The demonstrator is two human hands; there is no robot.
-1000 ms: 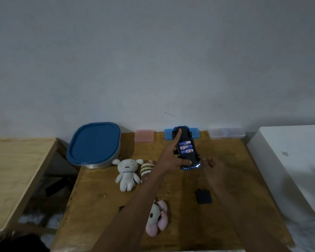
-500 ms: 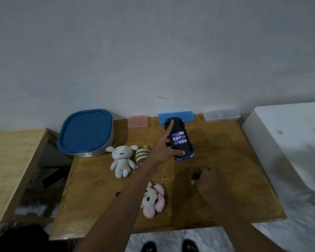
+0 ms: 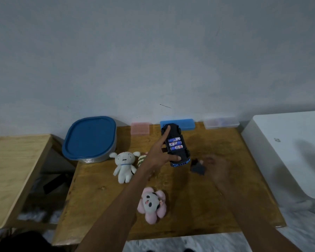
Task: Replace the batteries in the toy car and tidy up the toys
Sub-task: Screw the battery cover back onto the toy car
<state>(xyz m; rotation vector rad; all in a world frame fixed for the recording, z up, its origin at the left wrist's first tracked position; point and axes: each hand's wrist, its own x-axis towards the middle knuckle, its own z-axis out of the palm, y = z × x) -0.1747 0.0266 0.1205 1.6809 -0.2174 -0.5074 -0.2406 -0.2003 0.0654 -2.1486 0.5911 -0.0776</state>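
My left hand (image 3: 159, 155) grips the dark toy car (image 3: 176, 144), held upside down above the wooden table (image 3: 198, 200), forefinger along its far end and thumb at its near end. Three blue-and-white batteries (image 3: 175, 143) lie in the car's uncovered compartment. My right hand (image 3: 215, 167), blurred, pinches the black battery cover (image 3: 197, 167) just to the right of the car's near end. A white plush (image 3: 125, 165), a striped plush (image 3: 141, 159) partly behind my left wrist, and a pink panda plush (image 3: 151, 204) lie on the table.
A grey tub with a blue lid (image 3: 89, 139) stands at the table's back left. Pink (image 3: 140, 128), blue (image 3: 186, 123) and clear (image 3: 221, 122) small boxes line the wall. A white appliance (image 3: 287, 151) sits to the right, a second wooden table (image 3: 11, 171) to the left.
My right hand reached down to the black cover lying on the table, took hold of it, and has lifted it toward the car. My left hand keeps the car steady.
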